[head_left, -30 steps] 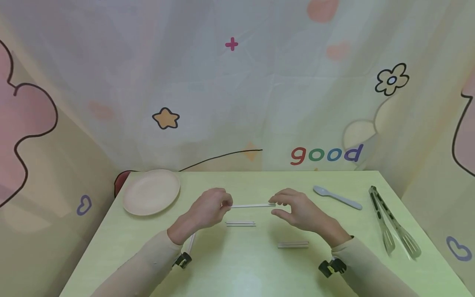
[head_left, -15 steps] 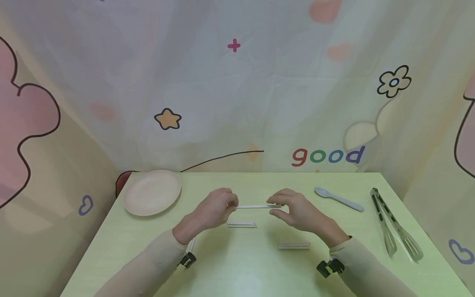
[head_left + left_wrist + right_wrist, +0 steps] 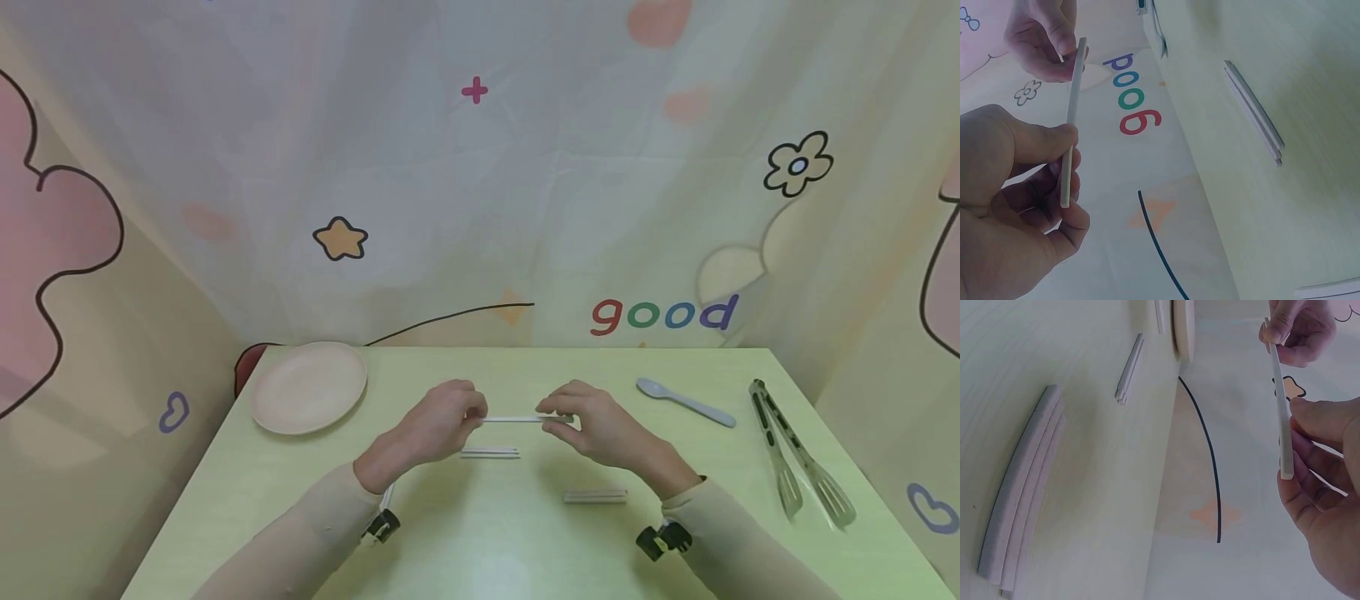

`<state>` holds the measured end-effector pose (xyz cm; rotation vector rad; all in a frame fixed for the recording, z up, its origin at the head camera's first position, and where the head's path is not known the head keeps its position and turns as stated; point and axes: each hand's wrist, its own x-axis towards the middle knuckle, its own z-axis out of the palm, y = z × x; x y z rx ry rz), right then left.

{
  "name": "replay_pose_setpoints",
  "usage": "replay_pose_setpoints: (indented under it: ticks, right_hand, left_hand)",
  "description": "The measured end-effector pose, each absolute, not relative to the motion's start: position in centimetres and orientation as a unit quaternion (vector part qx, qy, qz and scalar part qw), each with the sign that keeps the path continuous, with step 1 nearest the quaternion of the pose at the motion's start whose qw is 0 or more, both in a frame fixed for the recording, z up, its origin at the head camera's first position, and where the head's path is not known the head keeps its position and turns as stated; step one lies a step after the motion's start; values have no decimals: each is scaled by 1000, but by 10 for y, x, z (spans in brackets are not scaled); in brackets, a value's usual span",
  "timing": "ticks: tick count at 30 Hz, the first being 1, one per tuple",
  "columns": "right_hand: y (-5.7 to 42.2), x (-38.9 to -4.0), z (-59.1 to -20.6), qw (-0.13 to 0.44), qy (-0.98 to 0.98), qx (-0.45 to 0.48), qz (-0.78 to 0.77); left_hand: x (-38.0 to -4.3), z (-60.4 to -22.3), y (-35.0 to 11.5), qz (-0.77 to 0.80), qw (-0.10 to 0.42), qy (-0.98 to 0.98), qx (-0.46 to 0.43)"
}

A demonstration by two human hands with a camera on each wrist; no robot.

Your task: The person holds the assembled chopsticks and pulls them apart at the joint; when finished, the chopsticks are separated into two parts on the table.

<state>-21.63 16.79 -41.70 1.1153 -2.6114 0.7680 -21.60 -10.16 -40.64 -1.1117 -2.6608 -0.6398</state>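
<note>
A thin, straight white stick (image 3: 512,419) is held level above the table between both hands. My left hand (image 3: 447,421) pinches it near one end, the thumb (image 3: 1055,140) on one side and curled fingers behind. Near the other end, my right hand (image 3: 596,421) pinches it too, its thumb (image 3: 1322,422) against the stick and its fingers behind. Below the hands lies a small group of similar white sticks (image 3: 489,454). Another group (image 3: 595,497), side by side, rests nearer on the right. My left forearm partly hides more white pieces (image 3: 387,496).
A pale pink plate (image 3: 309,388) stands at the table's back left. Toward the back right lies a light blue spoon (image 3: 686,403). Metal tongs with slotted ends (image 3: 798,450) lie along the right side. A printed curtain (image 3: 420,167) hangs behind the table (image 3: 480,542).
My right thumb and fingers have come together on the stick's end, where a gap showed before. The left hand and the stick have shifted slightly right.
</note>
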Motion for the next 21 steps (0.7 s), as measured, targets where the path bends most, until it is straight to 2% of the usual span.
replay_pose_setpoints:
  ticks: [21]
  right_hand:
    - [163,-221,-425,130,-868,409,250]
  left_hand:
    - [-214,-409,-98,-215,104,-895,-377]
